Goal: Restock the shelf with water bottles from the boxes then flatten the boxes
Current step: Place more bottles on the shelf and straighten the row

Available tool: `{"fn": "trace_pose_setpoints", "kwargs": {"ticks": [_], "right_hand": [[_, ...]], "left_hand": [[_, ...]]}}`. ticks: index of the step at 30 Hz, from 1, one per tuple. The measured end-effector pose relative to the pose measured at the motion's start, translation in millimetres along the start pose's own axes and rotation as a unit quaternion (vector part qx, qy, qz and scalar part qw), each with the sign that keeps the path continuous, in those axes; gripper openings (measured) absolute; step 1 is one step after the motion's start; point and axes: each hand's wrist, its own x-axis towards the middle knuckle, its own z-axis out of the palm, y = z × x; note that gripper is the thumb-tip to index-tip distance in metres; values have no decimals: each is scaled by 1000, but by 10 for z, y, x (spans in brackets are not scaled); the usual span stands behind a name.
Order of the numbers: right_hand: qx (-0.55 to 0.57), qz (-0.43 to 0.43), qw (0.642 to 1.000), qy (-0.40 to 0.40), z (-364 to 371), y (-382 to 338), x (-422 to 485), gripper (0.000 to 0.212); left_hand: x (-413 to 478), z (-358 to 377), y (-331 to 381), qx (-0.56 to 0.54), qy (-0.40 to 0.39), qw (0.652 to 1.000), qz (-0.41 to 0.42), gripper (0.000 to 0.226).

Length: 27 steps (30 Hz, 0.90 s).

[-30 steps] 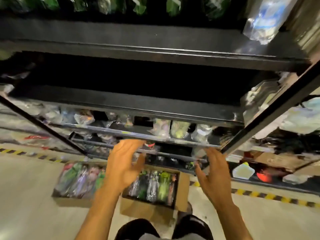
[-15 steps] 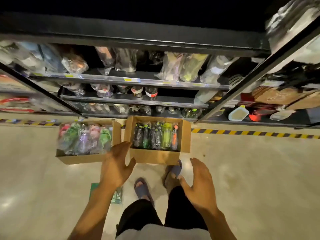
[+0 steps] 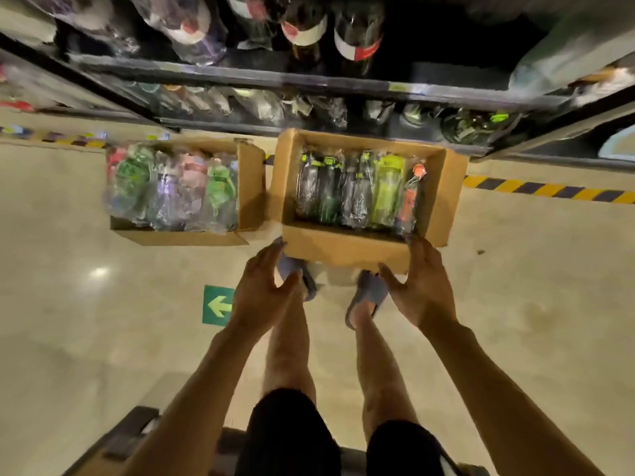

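Two open cardboard boxes stand on the floor below a dark shelf (image 3: 309,79). The right box (image 3: 347,247) holds several wrapped bottles (image 3: 357,190), dark green, lime and orange. The left box (image 3: 185,238) holds several wrapped bottles (image 3: 171,187) in green, pink and purple. My right hand (image 3: 424,286) touches the near right corner of the right box, fingers spread. My left hand (image 3: 263,293) hovers open just short of that box's near left corner, holding nothing.
Bottles fill the lower shelf rows (image 3: 261,108). Yellow-black hazard tape (image 3: 549,190) runs along the floor by the shelf base. A green arrow sticker (image 3: 217,305) lies on the floor left of my sandalled feet (image 3: 366,297). A dark low object (image 3: 130,438) sits behind me.
The view has tilted down from the upper shelves to the boxes. Both hands have dropped and reached forward to the near side of the right box.
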Motion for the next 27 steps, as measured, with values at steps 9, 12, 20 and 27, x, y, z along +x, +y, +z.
{"fn": "trace_pose_setpoints", "kwargs": {"ticks": [9, 12, 20, 27], "right_hand": [[-11, 61, 997, -54, 2007, 1088, 2249, 77], [46, 120, 991, -45, 2490, 1295, 2751, 63], [51, 249, 964, 80, 3235, 1371, 3273, 96], [127, 279, 949, 74, 3528, 1337, 3418, 88]], "left_hand": [[2869, 1615, -980, -101, -79, 990, -54, 57], [3527, 2051, -1227, -146, -97, 981, -86, 66], [4295, 2709, -1563, -195, -86, 962, -173, 117], [4383, 2937, -1732, -91, -46, 983, -151, 116]]}}
